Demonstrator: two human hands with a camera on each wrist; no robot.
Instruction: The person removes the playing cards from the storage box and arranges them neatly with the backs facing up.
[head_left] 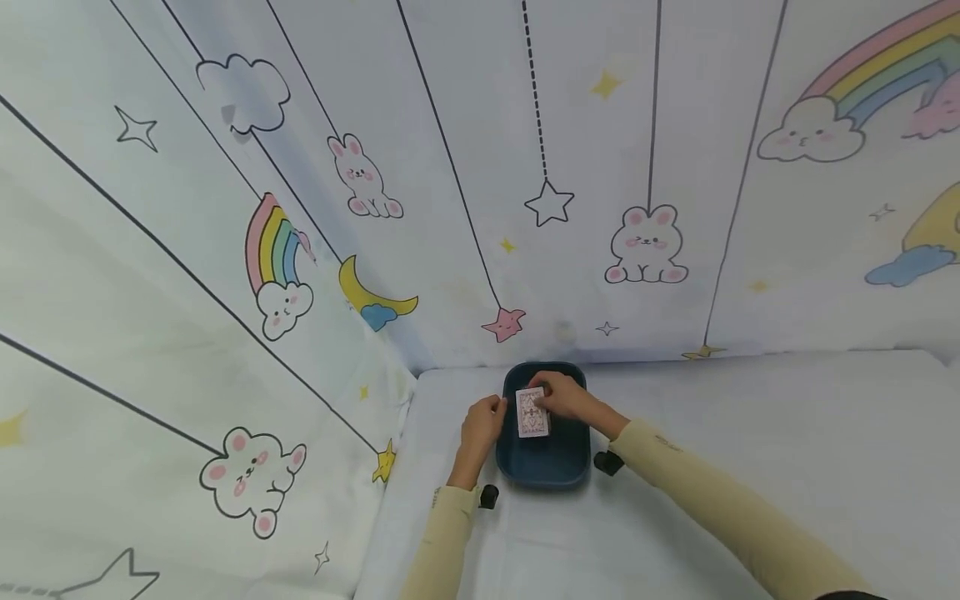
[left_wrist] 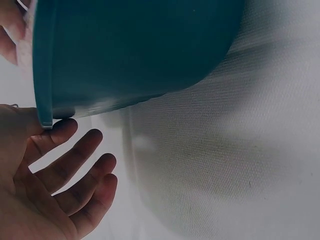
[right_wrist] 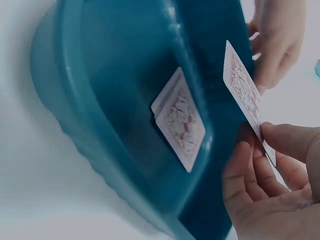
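Note:
A dark teal plastic basin (head_left: 543, 471) stands on the white-covered table. My left hand (head_left: 482, 425) pinches its left rim between thumb and index finger; in the left wrist view the other fingers (left_wrist: 92, 182) are loosely bent below the rim. My right hand (head_left: 566, 397) holds a playing card (right_wrist: 244, 90) by one end, thumb on one face and fingers behind, over the basin. Its patterned red-and-white back (head_left: 532, 412) faces up in the head view. A few more cards (right_wrist: 182, 125) lie overlapping, back up, on the basin floor.
White cloth (head_left: 750, 467) covers the table, which meets a printed fabric wall (head_left: 465, 167) behind the basin and another at the left. Dark devices (head_left: 609, 462) sit by both wrists.

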